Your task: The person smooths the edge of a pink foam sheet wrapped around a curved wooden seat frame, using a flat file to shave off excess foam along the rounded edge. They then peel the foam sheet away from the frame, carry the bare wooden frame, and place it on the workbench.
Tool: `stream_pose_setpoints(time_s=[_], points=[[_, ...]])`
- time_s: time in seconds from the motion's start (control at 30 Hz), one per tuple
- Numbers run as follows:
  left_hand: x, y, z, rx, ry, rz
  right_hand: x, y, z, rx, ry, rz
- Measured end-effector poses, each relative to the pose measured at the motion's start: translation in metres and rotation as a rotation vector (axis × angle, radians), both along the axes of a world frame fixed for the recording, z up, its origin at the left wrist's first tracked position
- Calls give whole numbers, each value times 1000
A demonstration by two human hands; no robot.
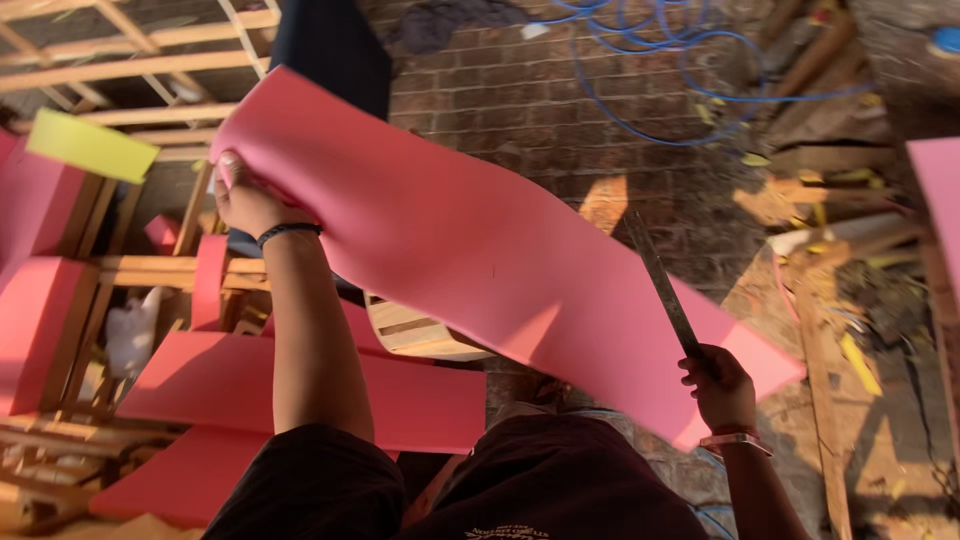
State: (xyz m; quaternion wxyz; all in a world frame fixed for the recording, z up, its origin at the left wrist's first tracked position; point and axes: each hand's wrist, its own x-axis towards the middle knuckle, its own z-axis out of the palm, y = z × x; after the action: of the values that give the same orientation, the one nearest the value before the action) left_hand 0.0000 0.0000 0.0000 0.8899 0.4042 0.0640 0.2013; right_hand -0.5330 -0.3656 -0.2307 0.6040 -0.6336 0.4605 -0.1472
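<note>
- Clamped on the upper edge of a long, bendy sheet of pink foam [470, 240], the left hand [250, 200] pinches it with the fingers curled over the rim, a dark band around the wrist.
- Right hand [718, 388] is closed around the lower end of a long, thin grey metal blade [660, 285], which lies flat against the sheet's face; the same hand sits at the sheet's lower right corner, a pink strap on its wrist.
- That pink sheet hangs in the air, stretched on a slant from upper left to lower right between the two hands, sagging slightly in the middle.
- Below it, more flat pink foam panels [300, 390] lie on bare wooden furniture frames [120, 270] at the left.
- One yellow foam strip [90, 145] rests near the top left, on the frames.
- Coils of blue hose [690, 70] lie on the brick paving [560, 130] beyond the sheet.
- Wood offcuts and scraps [830, 200] are scattered at the right.
</note>
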Motion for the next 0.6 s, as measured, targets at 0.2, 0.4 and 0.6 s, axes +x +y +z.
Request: stream_pose_setpoints(time_s=[0.2,0.4,0.6], points=[[40,148,-77,164,118,277,112,18,1,-56,106,238],[-33,195,-148,1296,867,732,142,5,10,51,92,172],[-58,88,-164,1339,360,379,102,-45,74,208,-384,-137]])
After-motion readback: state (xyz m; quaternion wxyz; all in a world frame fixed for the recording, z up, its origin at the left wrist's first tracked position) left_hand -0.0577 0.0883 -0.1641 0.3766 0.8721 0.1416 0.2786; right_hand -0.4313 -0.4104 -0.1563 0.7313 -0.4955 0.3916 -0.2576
